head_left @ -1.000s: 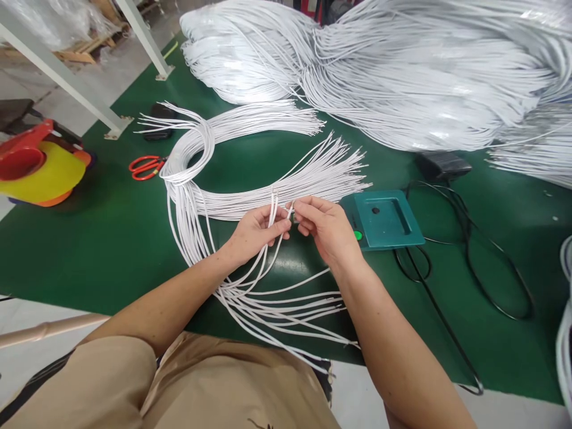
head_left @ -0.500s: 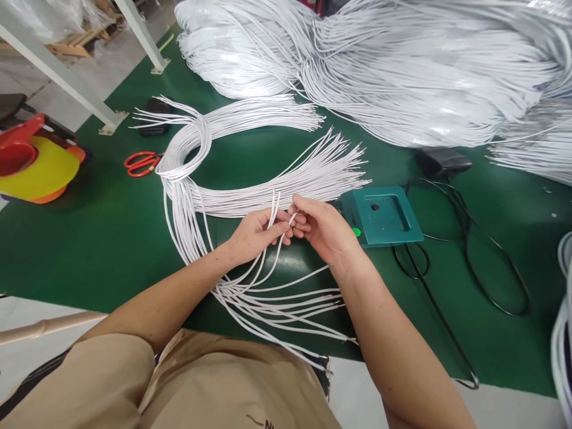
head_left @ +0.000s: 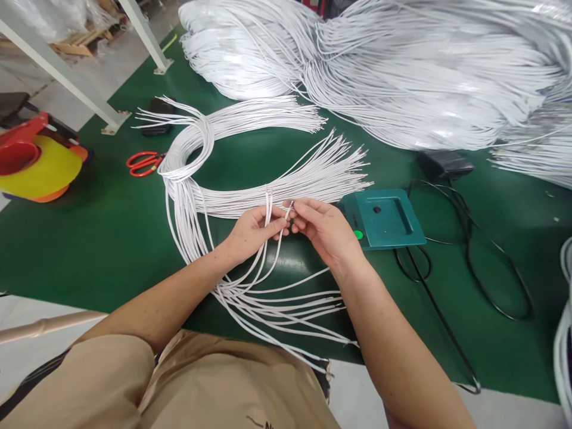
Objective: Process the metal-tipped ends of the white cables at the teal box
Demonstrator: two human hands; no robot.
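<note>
My left hand [head_left: 252,231] is closed around a few thin white wires [head_left: 268,205] whose ends stick up above its fingers. My right hand [head_left: 324,229] pinches the tip of one of those wires right beside the left fingers. Both hands hover over the green mat [head_left: 89,238], just left of a teal box [head_left: 384,218] with a green button. More loose white wires [head_left: 277,301] fan out under my wrists toward the table's front edge. A curved bundle of white wires [head_left: 196,149] lies beyond my hands.
A big heap of white wires [head_left: 402,71] fills the back of the table. Red scissors [head_left: 145,162] lie at the left. Black cables [head_left: 469,256] and a black adapter [head_left: 444,164] sit right of the teal box. Red and yellow plastic items [head_left: 36,167] stand off the table's left.
Both hands stay together at the same spot. The fingers shift slightly on the wire ends, and the view moves a little.
</note>
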